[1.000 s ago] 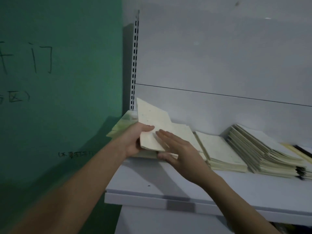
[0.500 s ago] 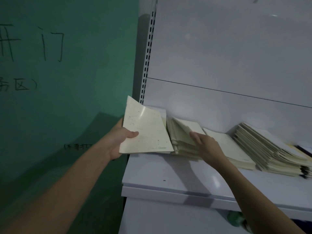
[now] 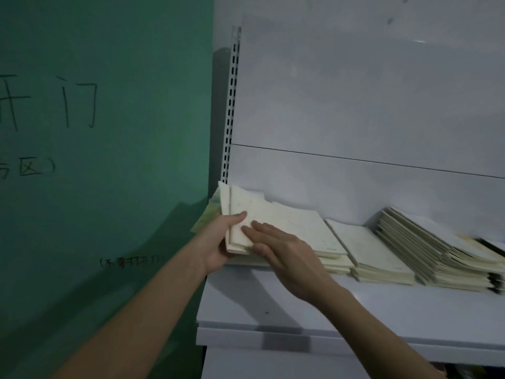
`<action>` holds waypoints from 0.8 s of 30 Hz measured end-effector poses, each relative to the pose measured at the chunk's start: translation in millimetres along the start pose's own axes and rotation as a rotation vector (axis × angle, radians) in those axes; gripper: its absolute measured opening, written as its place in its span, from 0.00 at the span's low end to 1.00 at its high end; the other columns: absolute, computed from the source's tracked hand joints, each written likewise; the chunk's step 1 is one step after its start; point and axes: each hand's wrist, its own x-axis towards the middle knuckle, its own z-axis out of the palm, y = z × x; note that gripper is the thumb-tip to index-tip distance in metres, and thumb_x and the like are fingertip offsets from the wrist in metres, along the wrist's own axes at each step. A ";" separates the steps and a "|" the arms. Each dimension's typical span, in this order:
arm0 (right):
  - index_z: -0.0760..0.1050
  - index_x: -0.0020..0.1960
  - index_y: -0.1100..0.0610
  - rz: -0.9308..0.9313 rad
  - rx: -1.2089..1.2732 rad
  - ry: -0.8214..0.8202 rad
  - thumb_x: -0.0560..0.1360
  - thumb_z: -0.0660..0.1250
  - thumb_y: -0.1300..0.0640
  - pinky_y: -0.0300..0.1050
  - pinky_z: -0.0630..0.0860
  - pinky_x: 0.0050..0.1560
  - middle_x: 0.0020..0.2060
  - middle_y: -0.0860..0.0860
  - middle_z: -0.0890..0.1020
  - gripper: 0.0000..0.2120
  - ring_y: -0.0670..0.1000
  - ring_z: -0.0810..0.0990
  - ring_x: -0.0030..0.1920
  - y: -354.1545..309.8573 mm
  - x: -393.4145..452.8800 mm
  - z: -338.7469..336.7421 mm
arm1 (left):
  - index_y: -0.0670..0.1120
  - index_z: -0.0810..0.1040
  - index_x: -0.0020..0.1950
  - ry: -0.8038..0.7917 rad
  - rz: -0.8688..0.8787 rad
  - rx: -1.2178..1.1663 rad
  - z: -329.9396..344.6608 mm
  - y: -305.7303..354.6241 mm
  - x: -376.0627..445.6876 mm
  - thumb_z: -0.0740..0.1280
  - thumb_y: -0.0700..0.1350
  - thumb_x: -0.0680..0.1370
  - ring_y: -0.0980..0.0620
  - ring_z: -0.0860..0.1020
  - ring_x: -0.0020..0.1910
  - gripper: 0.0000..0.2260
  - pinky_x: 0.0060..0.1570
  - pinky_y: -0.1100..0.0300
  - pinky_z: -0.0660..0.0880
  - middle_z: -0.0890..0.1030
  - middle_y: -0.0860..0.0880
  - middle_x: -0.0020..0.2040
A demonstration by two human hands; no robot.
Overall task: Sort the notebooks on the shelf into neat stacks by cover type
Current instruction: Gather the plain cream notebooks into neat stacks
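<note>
You have brought the speckled notebook [image 3: 262, 214] back from the left of the stack and laid it on top at centre frame. Your left hand [image 3: 218, 242] now grips its left edge, and your right hand [image 3: 284, 255] has come across to lie flat on its cover.

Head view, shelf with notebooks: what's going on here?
A person is sorting cream notebooks on a white shelf. The left hand grips the leftmost stack at its left edge, while the right hand lies flat on top. A flat stack and a slumped, fanned pile wait to the right.
</note>
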 end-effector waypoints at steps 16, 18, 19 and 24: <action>0.65 0.74 0.48 0.267 -0.196 -0.225 0.79 0.53 0.35 0.49 0.66 0.66 0.70 0.47 0.71 0.28 0.51 0.69 0.69 93.5 -10.1 -9.7 | 0.49 0.70 0.69 0.172 0.247 -0.044 -32.2 5.3 -4.7 0.66 0.33 0.77 0.42 0.80 0.56 0.23 0.39 0.50 0.82 0.81 0.44 0.60; 0.73 0.68 0.51 0.356 0.010 -0.150 0.80 0.53 0.38 0.47 0.69 0.60 0.65 0.51 0.77 0.25 0.54 0.75 0.64 99.8 -9.6 -17.3 | 0.50 0.71 0.68 0.187 0.254 -0.047 -35.7 0.6 -7.1 0.66 0.34 0.77 0.43 0.81 0.55 0.21 0.39 0.50 0.82 0.81 0.44 0.59; 0.78 0.61 0.55 0.431 0.171 -0.038 0.81 0.53 0.39 0.46 0.70 0.53 0.58 0.54 0.81 0.25 0.56 0.78 0.58 99.7 -7.6 -21.4 | 0.50 0.72 0.67 0.186 0.254 -0.054 -35.1 -1.8 -8.9 0.65 0.34 0.78 0.43 0.81 0.55 0.20 0.38 0.51 0.82 0.82 0.45 0.59; 0.72 0.39 0.66 0.441 0.441 0.386 0.81 0.47 0.37 0.45 0.65 0.35 0.31 0.58 0.73 0.35 0.52 0.70 0.33 58.2 2.8 -38.8 | 0.51 0.73 0.67 0.154 0.232 -0.062 -11.6 -15.5 -12.3 0.64 0.35 0.79 0.43 0.81 0.55 0.19 0.37 0.52 0.81 0.82 0.45 0.58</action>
